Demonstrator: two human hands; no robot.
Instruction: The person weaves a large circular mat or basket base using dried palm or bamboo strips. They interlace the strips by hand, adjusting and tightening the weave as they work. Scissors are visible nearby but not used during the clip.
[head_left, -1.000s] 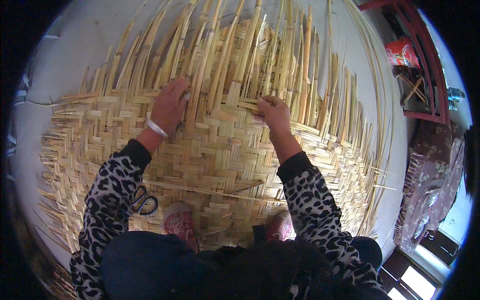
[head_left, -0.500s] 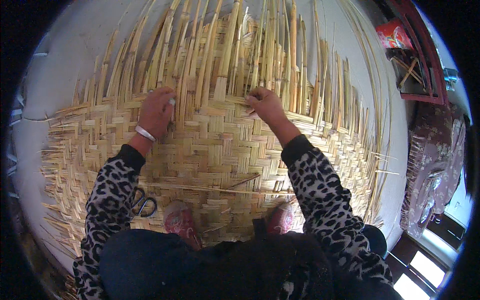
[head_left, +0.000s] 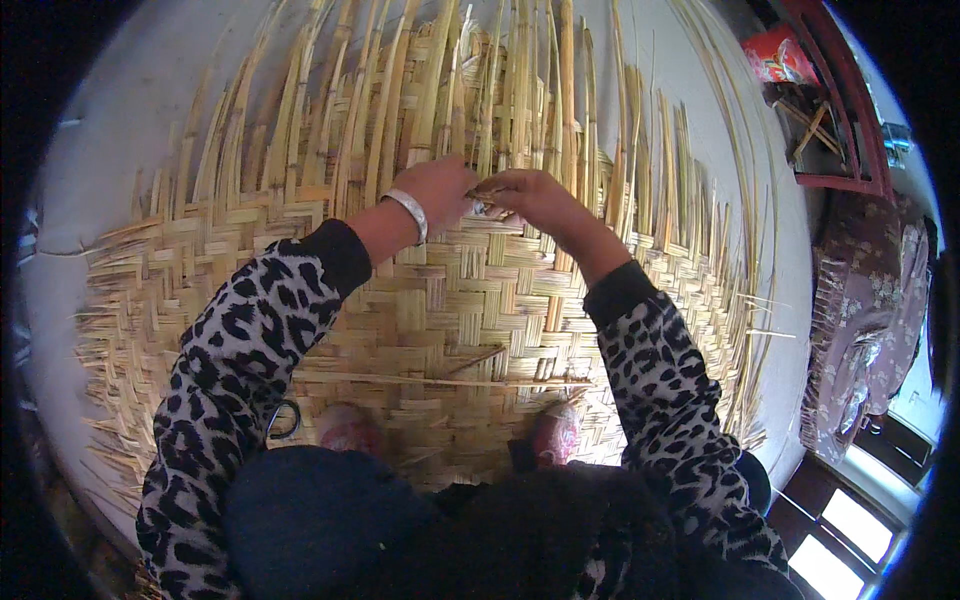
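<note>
A herringbone mat of split cane (head_left: 440, 290) spreads beneath me, pale yellow, with long loose strips (head_left: 330, 110) standing out past its far woven edge. Both hands meet at that edge, near the middle. My left hand (head_left: 437, 195), wearing a silver bangle (head_left: 408, 212), is curled with its fingertips against the right hand's; what they hold is hidden. My right hand (head_left: 540, 205) pinches the end of a cane strip (head_left: 482, 193) between thumb and fingers. Part of the strip is covered by the fingers.
Scissors with dark handles (head_left: 286, 418) lie by my left sleeve. My pink shoes (head_left: 553, 435) rest on the mat, near a loose cane strip (head_left: 430, 380). A dark red wooden frame (head_left: 850, 120) and a fringed, flowered cloth (head_left: 860, 290) stand at the right.
My left hand has moved right along the woven edge to meet the right hand. The right hand has shifted only slightly and is turned more toward the left.
</note>
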